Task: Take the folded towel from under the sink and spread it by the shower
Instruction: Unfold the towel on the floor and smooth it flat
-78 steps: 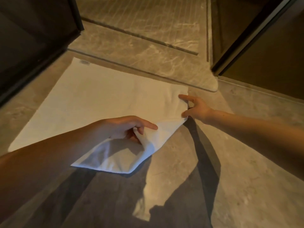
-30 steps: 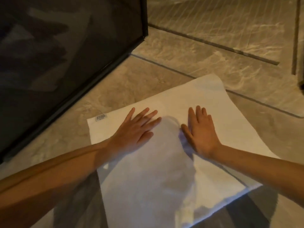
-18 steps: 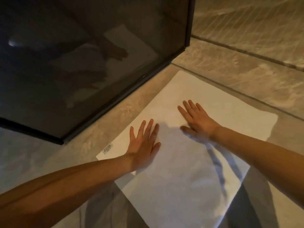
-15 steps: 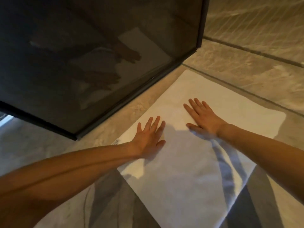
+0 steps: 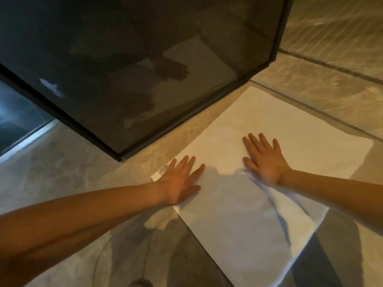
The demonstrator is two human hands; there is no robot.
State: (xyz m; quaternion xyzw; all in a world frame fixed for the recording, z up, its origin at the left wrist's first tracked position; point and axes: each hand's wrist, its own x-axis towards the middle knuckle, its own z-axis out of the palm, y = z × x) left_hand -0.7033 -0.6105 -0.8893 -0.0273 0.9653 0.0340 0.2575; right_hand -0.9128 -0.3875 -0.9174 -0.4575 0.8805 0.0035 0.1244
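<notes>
A white towel (image 5: 286, 129) lies unfolded and flat on the stone floor, its far edge along the shower threshold (image 5: 323, 88). A small label (image 5: 162, 169) shows at its left corner. My left hand (image 5: 180, 181) rests palm down on the towel's left edge, fingers spread. My right hand (image 5: 263, 158) presses flat on the towel's middle, fingers spread, holding nothing. Shadows of my arms fall across the near half of the towel.
A dark glass shower panel (image 5: 145, 69) with a black frame stands at the left and reflects my hands and the towel. The ribbed shower floor (image 5: 339, 23) lies beyond the threshold. Grey marble floor (image 5: 51, 166) surrounds the towel.
Earlier my hands held the towel's right corner and edge. Now both lie flat on it. Over the last second the view swung left, and my hands moved slightly apart across the towel.
</notes>
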